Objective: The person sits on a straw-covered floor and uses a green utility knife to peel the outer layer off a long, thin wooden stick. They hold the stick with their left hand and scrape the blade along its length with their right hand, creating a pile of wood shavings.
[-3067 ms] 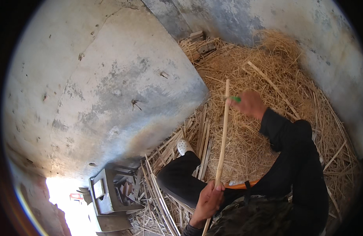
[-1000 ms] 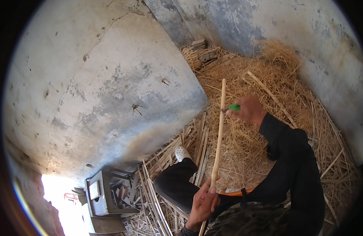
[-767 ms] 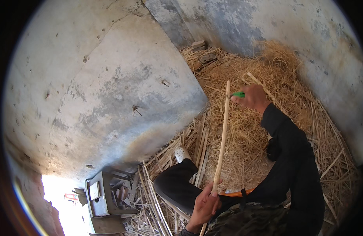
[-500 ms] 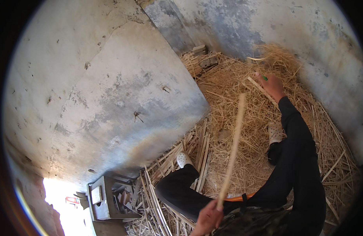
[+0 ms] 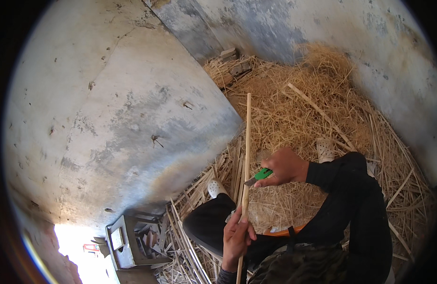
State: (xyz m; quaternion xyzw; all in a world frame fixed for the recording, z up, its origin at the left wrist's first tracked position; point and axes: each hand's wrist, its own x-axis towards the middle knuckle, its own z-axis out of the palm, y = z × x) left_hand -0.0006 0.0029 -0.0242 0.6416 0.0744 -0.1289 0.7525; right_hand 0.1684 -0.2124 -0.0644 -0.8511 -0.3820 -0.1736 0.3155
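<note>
Grey, stained plaster wall fills everything left of both hands; its lower edge runs down past the stick, close on that side. Second grey wall curves round behind and to the right. Between them, a floor of loose yellow straw spreads ahead of and right of the hands — that is the open room. Heap of flat pale split cane strips lies left of the lower hand, hard against the wall base. Grey wooden box stool sits further left and lower, at the wall edge.

Black trouser leg ending in a white perforated clog lies just left of the stick; second white clog just beyond the right hand.

Long thin pale cane stick stands near upright, top end free over the straw, lower end running out of view at the bottom edge.

Left hand: grip closed round the stick low down, fingers wrapped.

Right hand: grip closed on a small green-handled knife, blade tip touching the stick's right side, above the left hand.

Loose cane length lies diagonal on the straw ahead of the right hand, well apart.
</note>
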